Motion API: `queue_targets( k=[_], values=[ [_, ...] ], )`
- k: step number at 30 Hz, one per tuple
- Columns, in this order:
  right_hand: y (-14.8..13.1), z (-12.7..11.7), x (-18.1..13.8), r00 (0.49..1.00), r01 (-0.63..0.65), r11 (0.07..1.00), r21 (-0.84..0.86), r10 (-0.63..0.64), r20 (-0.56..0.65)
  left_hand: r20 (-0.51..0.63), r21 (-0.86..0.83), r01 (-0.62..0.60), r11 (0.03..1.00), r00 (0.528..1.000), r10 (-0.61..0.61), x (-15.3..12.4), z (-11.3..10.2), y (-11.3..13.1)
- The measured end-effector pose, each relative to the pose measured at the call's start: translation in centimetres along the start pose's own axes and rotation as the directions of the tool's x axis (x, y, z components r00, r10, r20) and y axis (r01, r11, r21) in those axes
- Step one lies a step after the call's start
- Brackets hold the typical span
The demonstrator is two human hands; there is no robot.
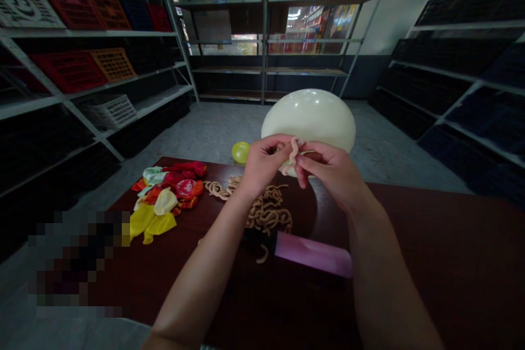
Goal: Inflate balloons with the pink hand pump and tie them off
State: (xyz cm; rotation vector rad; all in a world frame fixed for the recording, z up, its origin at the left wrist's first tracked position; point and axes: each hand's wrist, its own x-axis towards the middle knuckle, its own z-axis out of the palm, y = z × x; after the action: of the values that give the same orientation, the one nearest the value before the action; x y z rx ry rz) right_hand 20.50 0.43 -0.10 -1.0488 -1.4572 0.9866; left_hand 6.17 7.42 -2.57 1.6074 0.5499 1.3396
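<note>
A large inflated cream balloon (314, 115) floats just above the dark red table (430, 240), held at its neck. My left hand (262, 164) is closed, pinching the neck from the left. My right hand (328, 169) is closed too, pinching the neck and a tan rubber band (292, 154) that loops up between the two hands. A heap of tan rubber bands (266, 213) lies on the table under my left forearm. A pink hand pump (311, 254) with a black tip lies between my forearms.
A pile of flat uninflated balloons (166, 199), red, yellow, orange and pale, lies at the table's left. A small yellow inflated balloon (240, 151) rests beyond the table's far edge. Metal shelves with crates (82, 65) line the left, back and right.
</note>
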Motion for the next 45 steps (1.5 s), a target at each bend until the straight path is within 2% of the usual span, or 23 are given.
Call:
queue_targets(
  k=[3, 7, 9, 12, 16, 18, 22, 26, 34, 41, 45],
  values=[
    [0.2, 0.3, 0.2, 0.999, 0.009, 1.000, 0.008, -0.009, -0.040, -0.062, -0.004, 0.001, 1.000, 0.998, -0.002, -0.1, 0.5, 0.1],
    [0.4, 1.0, 0.5, 0.999, 0.005, 1.000, 0.024, -0.004, -0.032, -0.228, 0.026, 0.008, 1.000, 0.974, -0.001, -0.1, 1.3, 0.0],
    [0.5, 1.2, 0.6, 0.999, 0.008, 0.999, 0.040, -0.006, -0.034, -0.258, 0.035, 0.010, 0.999, 0.966, -0.001, -0.1, 1.5, -0.1],
    [0.7, 1.2, 0.7, 0.998, 0.006, 0.998, 0.066, -0.001, -0.066, -0.221, 0.066, -0.004, 0.998, 0.975, 0.019, -0.1, 1.6, -0.1],
    [1.2, 0.8, 0.9, 0.989, 0.035, 0.996, 0.086, -0.021, -0.148, -0.073, 0.140, -0.066, 0.988, 0.994, 0.077, -0.5, 1.7, 0.4],
    [1.6, 0.5, 1.0, 0.979, 0.055, 0.997, 0.059, -0.042, -0.198, -0.014, 0.230, -0.116, 0.966, 0.992, 0.123, -0.8, 1.9, 0.6],
    [2.4, 0.4, 1.4, 0.935, 0.086, 0.992, -0.090, -0.112, -0.337, 0.048, 0.438, -0.235, 0.868, 0.970, 0.239, -1.1, 2.4, 0.9],
    [2.7, 0.8, 1.5, 0.879, 0.092, 0.945, -0.314, -0.225, -0.420, 0.078, 0.559, -0.272, 0.783, 0.958, 0.277, -1.0, 2.6, 0.7],
    [2.3, 2.1, 1.1, 0.838, 0.075, 0.820, -0.567, -0.360, -0.410, 0.024, 0.646, -0.184, 0.741, 0.975, 0.221, -1.3, 2.3, 0.6],
    [1.9, 2.6, 0.9, 0.857, 0.081, 0.752, -0.654, -0.388, -0.340, -0.011, 0.694, -0.139, 0.707, 0.979, 0.203, -0.8, 1.5, 0.5],
    [1.8, 3.0, 0.9, 0.875, 0.126, 0.717, -0.686, -0.406, -0.264, 0.001, 0.676, -0.114, 0.728, 0.988, 0.155, -0.5, 0.4, 1.4]
  ],
)
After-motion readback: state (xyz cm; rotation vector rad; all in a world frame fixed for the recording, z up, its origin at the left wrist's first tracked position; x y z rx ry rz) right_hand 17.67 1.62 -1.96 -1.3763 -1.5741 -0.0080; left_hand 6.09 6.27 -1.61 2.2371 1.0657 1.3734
